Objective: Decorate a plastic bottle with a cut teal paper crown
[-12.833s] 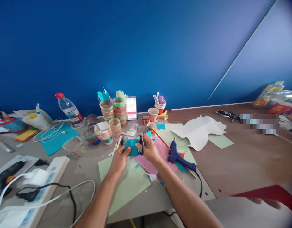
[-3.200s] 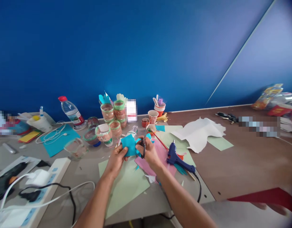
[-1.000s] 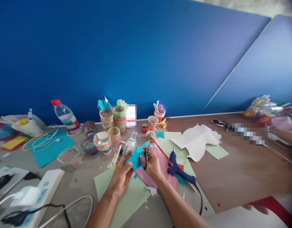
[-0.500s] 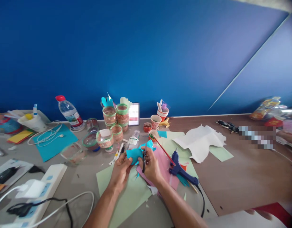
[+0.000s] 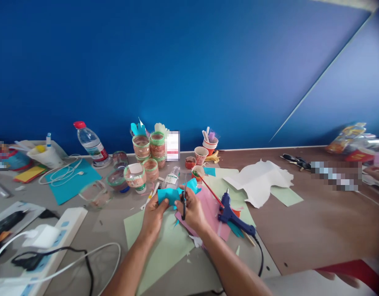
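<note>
A small piece of blue paper (image 5: 167, 196) is pinched between the thumb and fingers of my left hand (image 5: 154, 216). My right hand (image 5: 194, 211) is closed around a pair of dark-handled scissors (image 5: 184, 201), whose blades point up and away beside the paper's right edge; its fingertips also reach the paper. More crumpled blue paper (image 5: 194, 186) shows just behind the right hand. Beneath both hands lie a pale green sheet (image 5: 164, 250) and a pink sheet (image 5: 212, 209) with small scraps on them.
A blue glue gun (image 5: 235, 218) lies right of my hand, its cord trailing forward. Decorated cups (image 5: 136, 176) and a water bottle (image 5: 92, 144) stand at the back left. A power strip (image 5: 61, 242) with cables is at the left. Torn white paper (image 5: 260, 183) lies right.
The blue paper in my left hand has shifted slightly left and lies flatter. The scissors have turned more upright and moved a little left with my right hand.
</note>
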`<state>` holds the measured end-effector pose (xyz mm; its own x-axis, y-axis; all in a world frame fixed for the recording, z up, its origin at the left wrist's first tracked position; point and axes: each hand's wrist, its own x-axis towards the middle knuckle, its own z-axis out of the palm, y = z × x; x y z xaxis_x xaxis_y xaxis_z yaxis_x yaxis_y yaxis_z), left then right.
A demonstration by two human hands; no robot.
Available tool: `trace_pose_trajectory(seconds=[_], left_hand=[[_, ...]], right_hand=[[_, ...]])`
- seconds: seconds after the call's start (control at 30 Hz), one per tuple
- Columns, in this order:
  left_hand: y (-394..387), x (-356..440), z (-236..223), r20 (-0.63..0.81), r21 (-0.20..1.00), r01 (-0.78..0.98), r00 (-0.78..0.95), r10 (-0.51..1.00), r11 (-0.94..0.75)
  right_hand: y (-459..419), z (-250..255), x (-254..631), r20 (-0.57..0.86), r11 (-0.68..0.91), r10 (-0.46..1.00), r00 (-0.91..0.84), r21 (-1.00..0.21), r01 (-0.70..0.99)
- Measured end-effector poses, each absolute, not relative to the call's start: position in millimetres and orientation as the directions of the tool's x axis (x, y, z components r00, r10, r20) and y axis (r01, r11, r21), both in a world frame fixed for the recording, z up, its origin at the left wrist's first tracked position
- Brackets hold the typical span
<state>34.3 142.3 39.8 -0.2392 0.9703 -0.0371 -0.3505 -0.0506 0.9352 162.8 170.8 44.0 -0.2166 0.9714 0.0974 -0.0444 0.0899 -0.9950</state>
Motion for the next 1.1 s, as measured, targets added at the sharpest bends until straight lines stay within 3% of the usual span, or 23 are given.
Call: trace_pose_trajectory(seconds=[0.13, 0.3, 0.5, 0.6, 0.77, 0.87, 0.97, 1.1], left_hand=[[142.4, 34.7, 40.3, -0.092, 0.926, -0.377, -0.247, 0.965, -0.008], [143.8, 33.3, 34.2, -0.097, 0.942, -0.335, -0.202, 0.975, 0.024], [144.8, 32.2, 28.7, 0.013, 0.997, -0.076, -0.243, 0.970, -0.033], [146.3, 33.0, 28.3, -0.056, 0.970, -0.242, -0.245, 0.968, -0.005], [144.2, 38.0, 35.8, -0.176, 0.823, -0.563, -0.137, 0.975, 0.069], [141.0, 42.8, 40.1, -0.204, 0.814, -0.564, -0.050, 0.978, 0.141], [140.8, 44.1, 38.7, -0.248, 0.836, -0.522, -0.087, 0.965, 0.168], [144.3, 37.4, 33.5, -0.140, 0.890, -0.456, -0.249, 0.958, 0.012]], right_hand=[[176.8, 46.1, 166.4, 0.078, 0.057, 0.979, -0.187, -0.991, -0.118], [183.9, 45.4, 172.6, 0.121, 0.106, 0.972, -0.199, -0.991, -0.087], [177.9, 36.8, 167.9, 0.188, 0.206, 0.974, -0.125, -0.967, 0.150], [178.5, 34.5, 167.8, 0.217, 0.235, 0.971, -0.104, -0.951, 0.200], [185.2, 35.9, 170.7, 0.246, 0.257, 0.962, -0.121, -0.963, 0.086], [185.2, 38.1, 170.6, 0.256, 0.264, 0.960, -0.118, -0.962, 0.063], [182.6, 40.8, 169.8, 0.255, 0.263, 0.958, -0.127, -0.964, 0.046], [179.4, 43.6, 169.8, 0.214, 0.217, 0.956, -0.201, -0.976, -0.005]])
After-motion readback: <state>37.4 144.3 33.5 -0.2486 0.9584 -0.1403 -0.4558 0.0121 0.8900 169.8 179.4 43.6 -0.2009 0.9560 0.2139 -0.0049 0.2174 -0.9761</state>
